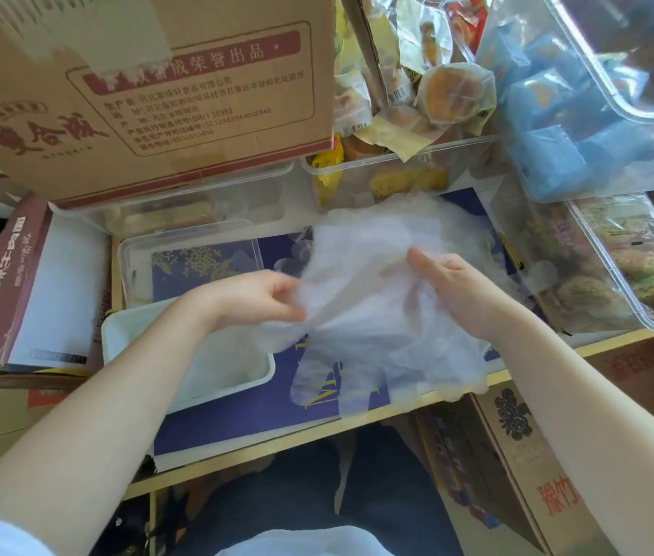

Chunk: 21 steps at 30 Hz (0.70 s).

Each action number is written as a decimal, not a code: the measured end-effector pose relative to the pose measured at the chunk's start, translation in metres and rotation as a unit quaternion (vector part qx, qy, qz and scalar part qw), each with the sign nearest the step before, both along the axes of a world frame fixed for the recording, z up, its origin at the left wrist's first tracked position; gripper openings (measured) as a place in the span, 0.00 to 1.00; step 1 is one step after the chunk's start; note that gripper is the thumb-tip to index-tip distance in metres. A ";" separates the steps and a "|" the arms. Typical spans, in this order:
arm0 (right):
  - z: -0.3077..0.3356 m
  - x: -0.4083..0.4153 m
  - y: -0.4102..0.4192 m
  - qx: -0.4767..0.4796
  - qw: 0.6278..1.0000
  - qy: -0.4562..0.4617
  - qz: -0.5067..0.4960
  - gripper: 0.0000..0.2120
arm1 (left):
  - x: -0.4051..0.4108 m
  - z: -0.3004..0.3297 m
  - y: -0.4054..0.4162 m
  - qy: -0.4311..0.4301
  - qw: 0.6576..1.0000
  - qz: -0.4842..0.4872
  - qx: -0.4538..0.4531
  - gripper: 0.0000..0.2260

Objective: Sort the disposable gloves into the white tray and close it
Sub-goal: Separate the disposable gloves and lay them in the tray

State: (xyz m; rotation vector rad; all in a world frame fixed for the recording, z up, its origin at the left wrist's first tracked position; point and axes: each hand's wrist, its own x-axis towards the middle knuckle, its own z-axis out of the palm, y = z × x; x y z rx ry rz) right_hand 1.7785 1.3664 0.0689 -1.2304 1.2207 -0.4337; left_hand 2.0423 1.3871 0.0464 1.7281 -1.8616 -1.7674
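Note:
A heap of thin, see-through disposable gloves [377, 274] lies on the dark blue table top, with glove fingers hanging over the front edge. My left hand [261, 296] pinches the heap's left side between thumb and fingers. My right hand [461, 290] grips the right side, its fingers curled into the plastic. The white tray [116, 327] stands at the left, just under my left wrist, with some clear plastic inside it. A clear lid [197, 238] lies flat behind the tray.
A big cardboard box [149, 94] stands at the back left on clear tubs. Clear bins of packaged snacks [618, 266] crowd the right and back. A maroon carton [4, 282] sits at the left. The wooden table edge [317, 433] runs in front.

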 end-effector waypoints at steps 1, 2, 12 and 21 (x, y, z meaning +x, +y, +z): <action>0.000 0.000 0.002 -0.005 1.000 0.010 0.022 0.22 | -0.009 0.000 -0.002 0.013 0.998 0.053 -0.028 0.06; -0.003 0.000 0.002 -0.009 0.999 0.015 0.034 0.21 | -0.019 -0.001 -0.003 0.043 0.991 0.118 -0.047 0.05; -0.015 -0.023 0.001 0.052 0.995 0.058 0.057 0.10 | -0.067 -0.012 -0.011 0.075 0.895 0.401 -0.180 0.10; -0.086 -0.058 0.011 -0.062 0.955 0.241 0.161 0.11 | -0.063 -0.032 -0.006 -0.053 0.853 0.472 -0.216 0.13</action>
